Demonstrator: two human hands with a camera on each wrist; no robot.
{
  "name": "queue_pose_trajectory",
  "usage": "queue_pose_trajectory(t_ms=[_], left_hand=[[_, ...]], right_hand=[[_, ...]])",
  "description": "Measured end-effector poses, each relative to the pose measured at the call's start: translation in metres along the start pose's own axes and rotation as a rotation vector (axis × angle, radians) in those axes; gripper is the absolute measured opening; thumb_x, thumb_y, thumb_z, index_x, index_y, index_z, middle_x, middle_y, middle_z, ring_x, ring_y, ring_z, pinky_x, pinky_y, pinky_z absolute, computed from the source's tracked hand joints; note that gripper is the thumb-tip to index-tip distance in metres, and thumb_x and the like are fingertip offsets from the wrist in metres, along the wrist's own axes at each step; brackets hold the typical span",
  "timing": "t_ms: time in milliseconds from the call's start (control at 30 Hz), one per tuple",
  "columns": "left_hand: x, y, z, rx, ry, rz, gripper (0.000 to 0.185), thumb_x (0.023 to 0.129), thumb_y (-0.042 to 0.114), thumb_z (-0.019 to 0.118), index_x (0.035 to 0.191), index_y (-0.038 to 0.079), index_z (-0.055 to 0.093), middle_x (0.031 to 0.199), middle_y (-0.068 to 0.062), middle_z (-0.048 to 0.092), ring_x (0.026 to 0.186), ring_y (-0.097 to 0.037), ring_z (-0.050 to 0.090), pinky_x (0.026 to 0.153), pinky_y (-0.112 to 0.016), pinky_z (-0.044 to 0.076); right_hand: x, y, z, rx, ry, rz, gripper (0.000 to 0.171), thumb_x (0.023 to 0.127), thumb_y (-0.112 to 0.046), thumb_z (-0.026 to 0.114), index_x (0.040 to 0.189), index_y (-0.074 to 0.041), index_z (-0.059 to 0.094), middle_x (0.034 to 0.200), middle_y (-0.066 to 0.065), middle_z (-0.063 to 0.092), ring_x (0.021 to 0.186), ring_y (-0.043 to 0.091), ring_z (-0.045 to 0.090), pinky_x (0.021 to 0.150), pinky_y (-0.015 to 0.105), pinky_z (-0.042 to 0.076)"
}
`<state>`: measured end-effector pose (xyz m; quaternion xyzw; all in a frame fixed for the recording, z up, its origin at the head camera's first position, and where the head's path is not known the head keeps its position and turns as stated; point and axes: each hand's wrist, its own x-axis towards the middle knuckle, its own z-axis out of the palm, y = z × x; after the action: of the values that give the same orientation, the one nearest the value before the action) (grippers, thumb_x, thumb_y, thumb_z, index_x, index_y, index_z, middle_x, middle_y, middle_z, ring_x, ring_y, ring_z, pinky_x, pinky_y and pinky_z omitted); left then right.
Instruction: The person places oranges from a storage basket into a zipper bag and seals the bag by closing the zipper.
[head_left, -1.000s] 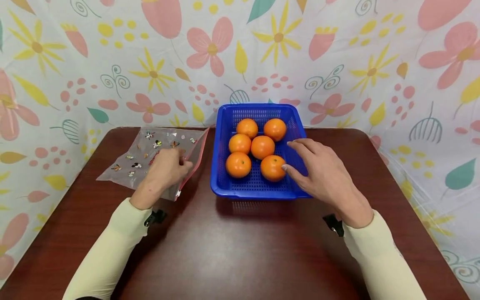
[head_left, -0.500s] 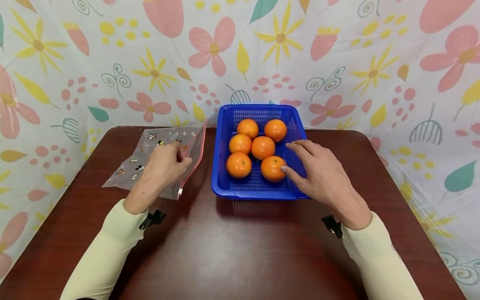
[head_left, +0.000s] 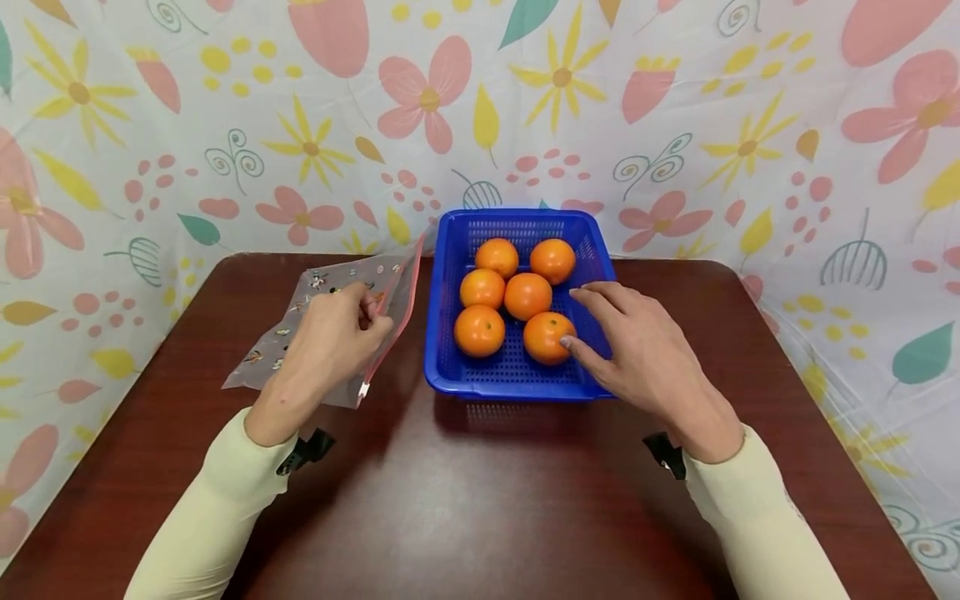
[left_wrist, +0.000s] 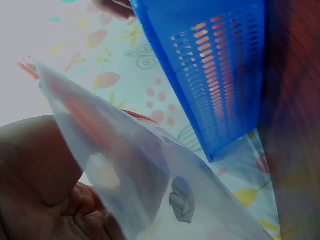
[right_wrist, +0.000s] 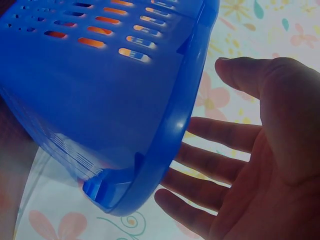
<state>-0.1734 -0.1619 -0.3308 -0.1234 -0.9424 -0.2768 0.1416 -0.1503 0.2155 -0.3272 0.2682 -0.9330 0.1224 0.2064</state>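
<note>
Bag (head_left: pixel 330 333) lifted by pinching left hand (head_left: pixel 333 337); head view alone shows right hand (head_left: pixel 637 350), spread, touching orange (head_left: pixel 546 337).

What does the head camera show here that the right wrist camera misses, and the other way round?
Only the head view shows the six oranges, the left hand gripping the printed plastic bag, and the brown table. Only the right wrist view shows the basket's slotted outer wall from below and the palm side of the hand. Both show the blue basket and the right hand, fingers spread.

Dark wooden table (head_left: pixel 480 500) against flower-patterned backdrop (head_left: pixel 240 125)
</note>
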Motion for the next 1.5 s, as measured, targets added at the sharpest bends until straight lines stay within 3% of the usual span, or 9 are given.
queue_pose_trajectory(t_ms=[367,600,967,1300,1500], left_hand=[[-0.008,0.017,-0.007,-0.047,-0.082,-0.03,0.007,0.084,0.013,0.061,0.091,0.011,0.06,0.069,0.001,0.064,0.055,-0.015,0.057,0.054,-0.034,0.044],[-0.016,0.029,-0.012,-0.154,-0.148,-0.033,0.007,0.095,0.015,0.065,0.096,0.01,0.059,0.075,-0.001,0.071,0.042,-0.005,0.063,0.048,-0.033,0.054],[-0.021,0.041,-0.012,-0.17,-0.087,0.006,0.006,0.094,0.015,0.068,0.094,0.013,0.062,0.073,0.003,0.069,0.047,-0.007,0.062,0.05,-0.031,0.051],[-0.022,0.046,-0.013,-0.204,-0.108,0.009,0.008,0.096,0.016,0.069,0.094,0.013,0.062,0.073,0.003,0.07,0.046,-0.007,0.062,0.048,-0.032,0.052],[-0.02,0.052,-0.01,-0.2,-0.102,0.023,0.008,0.095,0.016,0.07,0.093,0.014,0.062,0.072,0.005,0.07,0.046,-0.008,0.061,0.047,-0.032,0.051]], right_hand=[[-0.001,-0.004,-0.001,0.0,-0.007,-0.004,0.059,0.093,-0.034,0.081,0.14,-0.004,0.064,0.135,0.017,0.064,0.119,0.038,0.063,0.106,0.056,0.048],[-0.003,-0.01,-0.002,0.0,-0.008,-0.008,0.058,0.092,-0.034,0.081,0.139,-0.003,0.064,0.135,0.016,0.064,0.119,0.039,0.063,0.106,0.056,0.049],[0.0,-0.016,-0.005,0.0,0.014,-0.037,0.059,0.092,-0.036,0.081,0.139,-0.003,0.065,0.134,0.015,0.064,0.122,0.037,0.061,0.108,0.055,0.047],[0.009,-0.031,-0.006,0.012,0.002,-0.061,0.06,0.093,-0.039,0.08,0.14,-0.005,0.065,0.133,0.013,0.065,0.125,0.034,0.06,0.107,0.053,0.047],[0.013,-0.036,-0.009,0.016,-0.007,-0.032,0.058,0.095,-0.044,0.077,0.14,-0.009,0.064,0.133,0.012,0.065,0.124,0.033,0.06,0.107,0.053,0.048]])
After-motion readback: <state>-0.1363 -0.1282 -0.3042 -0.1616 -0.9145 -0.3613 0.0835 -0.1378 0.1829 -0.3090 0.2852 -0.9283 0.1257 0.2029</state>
